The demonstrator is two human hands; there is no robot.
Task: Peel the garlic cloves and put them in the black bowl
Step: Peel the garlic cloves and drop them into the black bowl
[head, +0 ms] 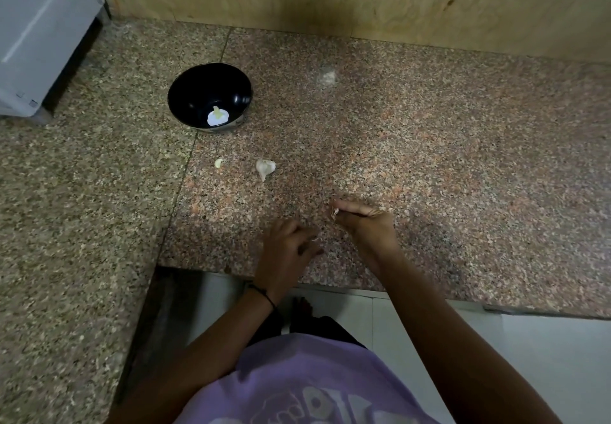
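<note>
A person in a lilac shirt works at a speckled granite tabletop (429, 126), the right hand (367, 228) with its grip pinched, thumb against forefinger, on a pale garlic piece (334, 213) that shows only as a whitish wisp at the fingertips; whether it is clove or loose skin is too small to tell. The left hand (286, 251) hovers just beside it, fingers curled, and whether its grip holds anything cannot be told. The black bowl (185, 93) stands well apart at upper left with one peeled clove (217, 112) inside. Between the bowl and the hands a small clove (218, 163) and a larger unpeeled garlic chunk (265, 168) lie on the tabletop, and a scrap of skin (327, 76) lies farther back. The job looks far from done. The risk from here is that the pinched piece, tiny and papery, slips onto the mottled stone, where pale bits are easily lost, or falls off the near edge to the floor; skin clinging to the fingers could also ride into the bowl with a clove
</note>
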